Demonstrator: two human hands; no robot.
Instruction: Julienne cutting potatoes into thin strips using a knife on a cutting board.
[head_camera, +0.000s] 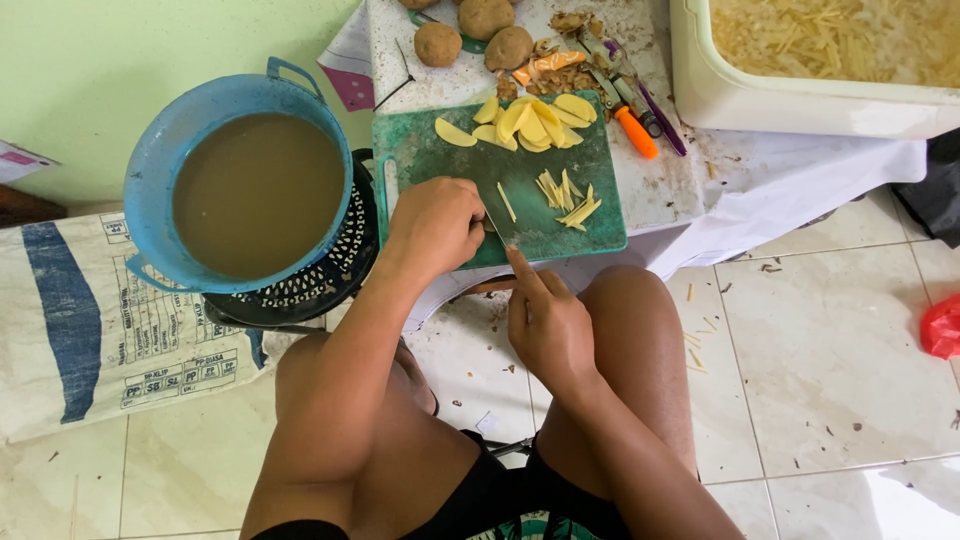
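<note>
Head view: left hand curled down on green cutting board at frame centre, contents hidden. Right hand closed on knife handle (blade barely visible), forefinger extended. Potato strips just right; slices above.

We find bare board between the slices and sticks. Our left hand blocks the board's near left; the basin hems that side, the tub and peeler the right.
</note>
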